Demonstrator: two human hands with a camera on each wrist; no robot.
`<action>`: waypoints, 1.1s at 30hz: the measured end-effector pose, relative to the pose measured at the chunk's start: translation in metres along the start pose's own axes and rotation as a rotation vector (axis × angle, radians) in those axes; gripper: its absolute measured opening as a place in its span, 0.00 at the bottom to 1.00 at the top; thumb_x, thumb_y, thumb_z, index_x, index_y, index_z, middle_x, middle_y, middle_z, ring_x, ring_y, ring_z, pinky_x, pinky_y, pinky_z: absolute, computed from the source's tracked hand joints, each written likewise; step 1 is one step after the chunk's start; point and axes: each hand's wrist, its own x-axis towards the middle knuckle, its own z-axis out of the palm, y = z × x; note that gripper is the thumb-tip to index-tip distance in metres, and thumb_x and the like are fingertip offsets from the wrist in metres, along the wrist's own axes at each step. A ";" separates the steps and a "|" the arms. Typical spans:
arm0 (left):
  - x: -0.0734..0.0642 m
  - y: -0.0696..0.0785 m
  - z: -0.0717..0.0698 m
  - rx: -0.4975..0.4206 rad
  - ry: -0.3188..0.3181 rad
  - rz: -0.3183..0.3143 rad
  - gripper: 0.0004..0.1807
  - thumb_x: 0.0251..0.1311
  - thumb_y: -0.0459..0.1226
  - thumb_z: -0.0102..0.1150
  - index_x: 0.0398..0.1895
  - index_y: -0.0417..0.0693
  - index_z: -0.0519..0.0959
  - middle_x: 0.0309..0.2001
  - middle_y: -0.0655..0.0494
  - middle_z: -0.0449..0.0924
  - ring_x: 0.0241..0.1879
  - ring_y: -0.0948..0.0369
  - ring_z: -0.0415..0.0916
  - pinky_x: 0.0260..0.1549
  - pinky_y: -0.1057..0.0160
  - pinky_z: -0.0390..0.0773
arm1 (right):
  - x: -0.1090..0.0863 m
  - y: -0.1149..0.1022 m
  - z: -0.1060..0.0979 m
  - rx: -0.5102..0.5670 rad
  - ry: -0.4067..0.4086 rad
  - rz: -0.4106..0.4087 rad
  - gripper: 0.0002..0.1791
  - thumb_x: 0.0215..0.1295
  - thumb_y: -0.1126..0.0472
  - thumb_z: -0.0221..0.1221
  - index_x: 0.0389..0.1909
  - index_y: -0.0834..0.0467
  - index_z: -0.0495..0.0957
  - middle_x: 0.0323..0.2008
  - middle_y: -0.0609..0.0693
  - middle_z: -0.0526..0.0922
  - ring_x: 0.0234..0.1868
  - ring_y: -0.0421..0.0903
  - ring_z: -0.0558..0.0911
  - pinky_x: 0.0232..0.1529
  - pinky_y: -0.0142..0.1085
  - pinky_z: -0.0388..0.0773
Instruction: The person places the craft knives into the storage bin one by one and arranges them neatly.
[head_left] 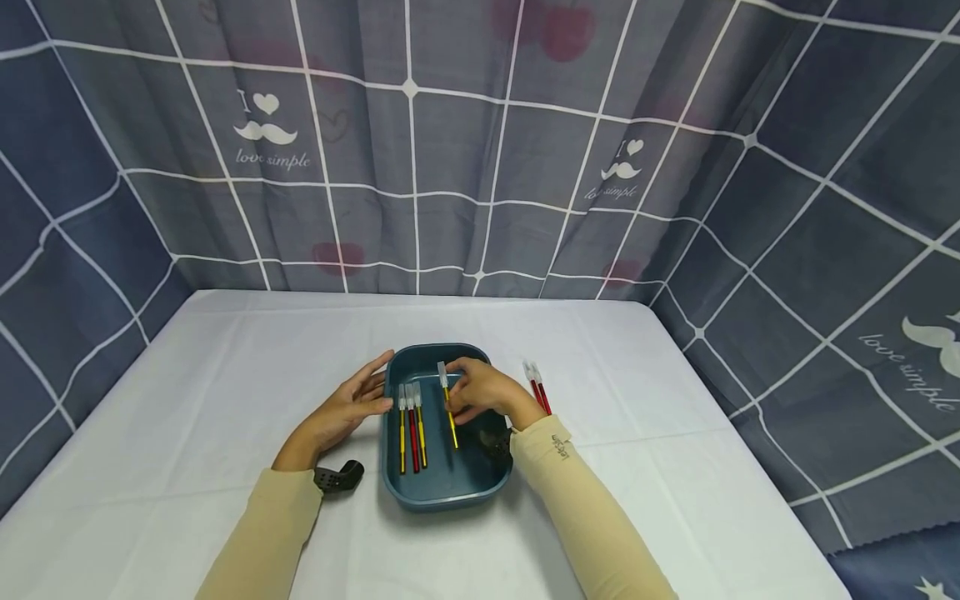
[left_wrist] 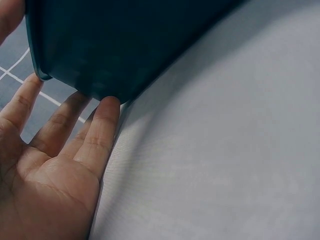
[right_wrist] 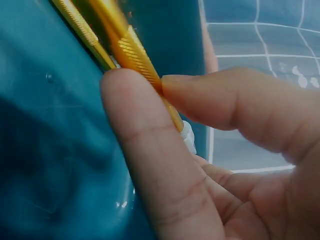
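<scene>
A yellow craft knife (head_left: 452, 421) with a clear cap is pinched between the thumb and finger of my right hand (head_left: 483, 390), over the teal tray (head_left: 442, 503). The right wrist view shows its ridged metal handle (right_wrist: 137, 52) up close. On the tray's left side lie capped craft knives in a row: a yellow one (head_left: 402, 437), a red one (head_left: 413, 437) and another yellow one (head_left: 422, 433). My left hand (head_left: 341, 417) rests at the tray's left side, its fairly straight fingers (left_wrist: 102, 125) touching the outer wall.
Two red capped craft knives (head_left: 537, 387) lie on the white tablecloth (head_left: 622, 467) right of the tray, partly behind my right wrist. Grey checked curtains (head_left: 450, 150) stand at the back and sides of the table.
</scene>
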 end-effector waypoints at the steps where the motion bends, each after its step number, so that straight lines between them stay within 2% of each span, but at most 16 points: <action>1: 0.000 0.000 0.000 0.000 -0.003 0.003 0.54 0.73 0.33 0.67 0.90 0.47 0.41 0.85 0.29 0.42 0.83 0.30 0.44 0.68 0.63 0.68 | 0.001 0.000 0.001 0.000 -0.001 0.008 0.42 0.66 0.81 0.61 0.80 0.70 0.61 0.40 0.60 0.83 0.45 0.56 0.89 0.41 0.46 0.90; 6: 0.001 0.000 0.000 -0.006 -0.006 0.001 0.54 0.73 0.33 0.66 0.91 0.48 0.41 0.85 0.30 0.42 0.83 0.31 0.44 0.70 0.57 0.67 | 0.009 -0.001 0.007 -0.023 0.002 0.048 0.43 0.65 0.82 0.61 0.81 0.69 0.60 0.38 0.60 0.84 0.40 0.52 0.88 0.39 0.45 0.90; 13: 0.001 -0.001 -0.001 -0.034 -0.025 0.008 0.55 0.73 0.35 0.68 0.91 0.48 0.40 0.86 0.30 0.41 0.83 0.31 0.42 0.61 0.72 0.71 | 0.021 -0.004 0.019 -0.068 0.006 0.105 0.43 0.64 0.83 0.64 0.80 0.68 0.61 0.38 0.61 0.85 0.39 0.53 0.88 0.37 0.42 0.90; 18: 0.001 0.000 0.000 -0.035 -0.021 -0.001 0.55 0.73 0.34 0.68 0.91 0.48 0.40 0.86 0.30 0.41 0.84 0.31 0.42 0.61 0.72 0.72 | 0.027 -0.006 0.028 -0.099 0.026 0.141 0.42 0.63 0.83 0.65 0.78 0.67 0.64 0.35 0.60 0.83 0.34 0.52 0.88 0.33 0.39 0.89; 23: 0.001 0.001 -0.001 -0.047 -0.004 -0.012 0.54 0.72 0.32 0.67 0.91 0.49 0.41 0.86 0.31 0.42 0.84 0.32 0.43 0.60 0.73 0.72 | 0.030 -0.008 0.037 -0.188 0.046 0.169 0.44 0.62 0.81 0.67 0.79 0.67 0.64 0.34 0.60 0.83 0.29 0.52 0.89 0.30 0.37 0.88; 29: 0.000 0.002 0.000 -0.051 -0.012 -0.004 0.54 0.73 0.32 0.66 0.91 0.50 0.41 0.86 0.30 0.41 0.83 0.31 0.42 0.60 0.73 0.73 | 0.031 -0.010 0.045 -0.213 0.047 0.171 0.46 0.58 0.82 0.67 0.79 0.69 0.64 0.33 0.63 0.86 0.32 0.54 0.90 0.29 0.37 0.88; 33: 0.000 0.003 0.000 -0.032 -0.024 0.003 0.53 0.74 0.33 0.66 0.91 0.48 0.40 0.86 0.29 0.41 0.83 0.31 0.42 0.61 0.71 0.72 | 0.032 -0.010 0.047 -0.196 0.034 0.177 0.45 0.59 0.82 0.66 0.79 0.69 0.63 0.33 0.63 0.87 0.34 0.54 0.90 0.31 0.39 0.88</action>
